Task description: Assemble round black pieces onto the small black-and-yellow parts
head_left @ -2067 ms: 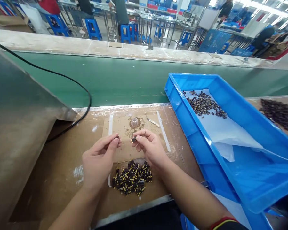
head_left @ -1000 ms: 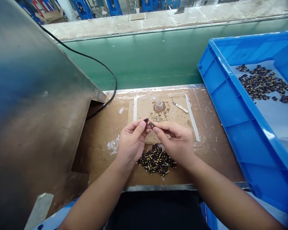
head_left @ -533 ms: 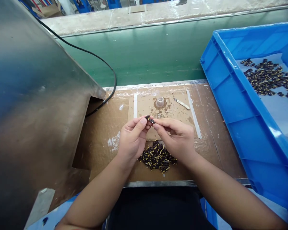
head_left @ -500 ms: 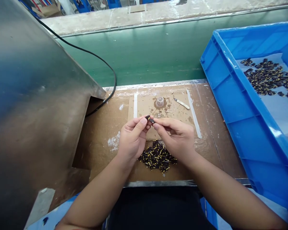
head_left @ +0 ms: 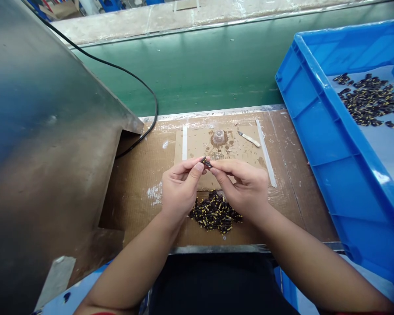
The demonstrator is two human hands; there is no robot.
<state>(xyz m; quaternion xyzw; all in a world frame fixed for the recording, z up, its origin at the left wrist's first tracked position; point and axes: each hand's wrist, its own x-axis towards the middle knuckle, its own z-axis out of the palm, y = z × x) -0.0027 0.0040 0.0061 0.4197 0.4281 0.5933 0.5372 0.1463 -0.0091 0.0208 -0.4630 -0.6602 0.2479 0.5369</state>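
Between my two hands is a small black part with a bit of yellow (head_left: 206, 163), held over the cardboard sheet. My left hand (head_left: 181, 183) pinches its left end between thumb and forefinger. From the other side, my right hand (head_left: 243, 183) grips the right end with thumb and fingertips. The fingers hide much of it, so I cannot tell whether it is one piece or two. Just below my hands lies a heap of small black parts with yellow ends (head_left: 216, 213). Beyond my fingertips stand a clear plastic cup (head_left: 219, 137) and a white-handled knife (head_left: 249, 139).
A blue crate (head_left: 318, 127) on the right holds many black and yellow pieces (head_left: 374, 99) on white paper. At the left rises a large metal housing (head_left: 52, 131), with a black cable (head_left: 131, 76) looping beside it. A green surface (head_left: 210, 74) runs behind the table.
The black part has turned slightly in my fingertips, and less yellow shows now. Both hands remain pinched together in nearly the same place. The view has shifted a little.
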